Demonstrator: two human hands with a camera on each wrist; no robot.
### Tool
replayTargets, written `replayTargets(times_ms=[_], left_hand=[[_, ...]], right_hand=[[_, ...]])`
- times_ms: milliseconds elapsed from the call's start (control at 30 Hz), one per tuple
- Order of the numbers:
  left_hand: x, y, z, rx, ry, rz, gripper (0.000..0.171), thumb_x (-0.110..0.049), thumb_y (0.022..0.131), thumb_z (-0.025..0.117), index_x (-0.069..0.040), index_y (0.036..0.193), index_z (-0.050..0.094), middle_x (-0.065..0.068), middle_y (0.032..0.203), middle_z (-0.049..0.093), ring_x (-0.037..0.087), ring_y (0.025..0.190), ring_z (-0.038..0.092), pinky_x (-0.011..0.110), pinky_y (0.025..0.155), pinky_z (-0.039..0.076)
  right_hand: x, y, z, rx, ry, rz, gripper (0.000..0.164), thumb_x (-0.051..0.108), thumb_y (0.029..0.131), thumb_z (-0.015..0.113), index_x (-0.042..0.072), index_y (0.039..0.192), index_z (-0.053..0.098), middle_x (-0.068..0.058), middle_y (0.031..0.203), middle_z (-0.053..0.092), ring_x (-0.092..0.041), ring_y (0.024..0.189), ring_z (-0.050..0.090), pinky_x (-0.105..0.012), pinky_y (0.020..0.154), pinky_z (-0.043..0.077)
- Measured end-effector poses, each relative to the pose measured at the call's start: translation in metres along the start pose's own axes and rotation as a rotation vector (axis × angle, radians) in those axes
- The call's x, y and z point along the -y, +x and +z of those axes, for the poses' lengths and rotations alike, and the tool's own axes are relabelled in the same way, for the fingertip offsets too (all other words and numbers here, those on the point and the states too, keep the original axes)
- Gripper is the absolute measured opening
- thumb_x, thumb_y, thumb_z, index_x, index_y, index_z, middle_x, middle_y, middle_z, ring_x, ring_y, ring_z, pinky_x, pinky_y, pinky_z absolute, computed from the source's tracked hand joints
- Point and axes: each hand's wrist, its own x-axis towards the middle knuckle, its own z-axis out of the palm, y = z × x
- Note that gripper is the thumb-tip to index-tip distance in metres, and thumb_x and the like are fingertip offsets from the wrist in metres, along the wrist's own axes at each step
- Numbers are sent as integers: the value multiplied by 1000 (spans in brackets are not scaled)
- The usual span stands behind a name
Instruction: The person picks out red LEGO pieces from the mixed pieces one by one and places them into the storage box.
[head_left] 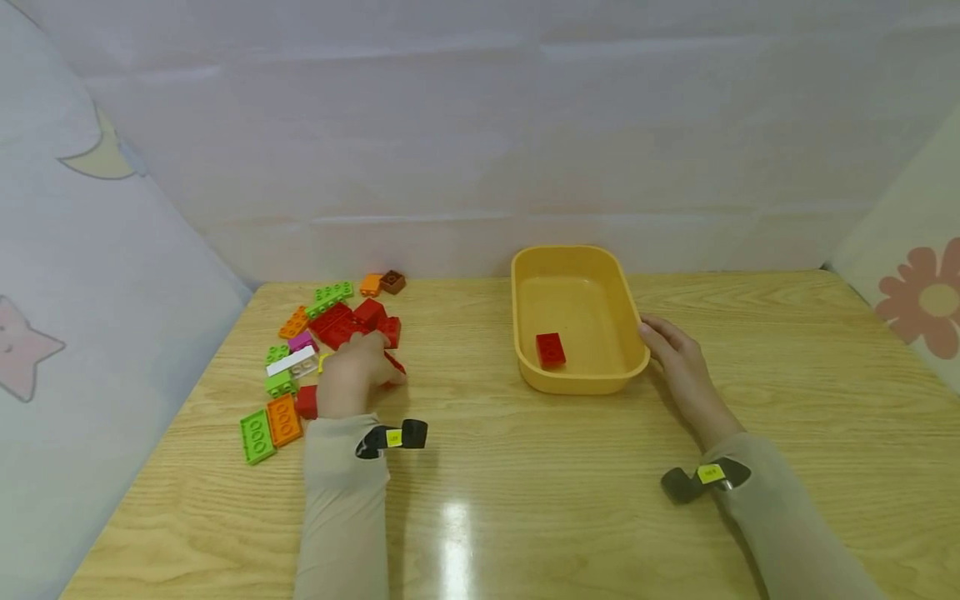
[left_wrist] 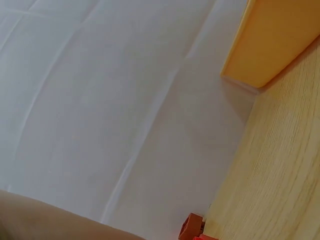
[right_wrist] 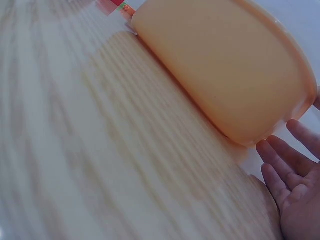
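My left hand (head_left: 356,372) reaches down into a pile of toy building bricks at the left of the table. Its fingers and thumb pinch a red brick (head_left: 394,364), partly hidden by the hand. Just beyond the knuckles lie more red bricks (head_left: 333,323). My right hand (head_left: 678,358) is at the right side of a yellow plastic bin (head_left: 577,383), thumb by the rim. In the right wrist view its fingers (right_wrist: 282,155) extend loosely along the bin's outer wall. One red brick (head_left: 551,350) lies inside the bin near its front.
Around the pile are green (head_left: 257,437), orange (head_left: 284,419) and white bricks (head_left: 292,362). A brown brick (head_left: 392,282) lies by the back wall (head_left: 450,167). Bare wooden table (head_left: 465,350) stretches between pile and bin.
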Motion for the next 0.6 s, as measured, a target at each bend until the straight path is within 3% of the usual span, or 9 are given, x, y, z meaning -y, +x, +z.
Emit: replayTargets(times_ms=[67,233,300,400,533,600], left_hand=[[-2,-1,0,-10,1,8,51,-23,87,76,-1,129,57,21,117,54,37,101,50,52,87,43],[-9,-3,0,-24,-11,25,35,-25,89,72,-3,114,61,15,100,52,32,93,49,44,80,40],[-12,-3,-1,-28,-8,29,34,-26,92,69,-3,115,61,14,100,52,32,92,50,44,80,41],[-14,-4,-4,-41,21,40,42,-32,95,65,-2,124,59,17,109,56,33,97,53,48,86,43],[-18,-4,-6,-62,54,65,55,-38,97,60,-3,138,51,18,124,59,33,104,56,56,95,42],[-21,-3,-5,-66,54,81,56,-39,97,59,-3,139,51,16,124,61,32,103,57,56,94,42]], right_hand=[[0,0,0,0,7,-1,62,45,102,50,1,146,44,-1,133,52,-10,110,55,-14,90,45],[0,-1,0,7,158,5,56,37,102,54,0,143,46,-2,130,53,-12,109,55,-16,89,49],[0,-1,0,14,230,11,53,34,102,56,0,142,47,-2,130,53,-14,110,55,-18,89,50],[0,-1,1,24,254,12,51,33,102,56,1,141,47,-2,130,53,-14,110,55,-18,90,50],[0,-1,1,20,208,12,54,35,102,55,0,143,46,-2,131,52,-14,110,54,-16,90,49],[0,-1,1,12,176,9,55,37,102,55,0,143,46,-1,130,53,-13,110,54,-16,89,49]])
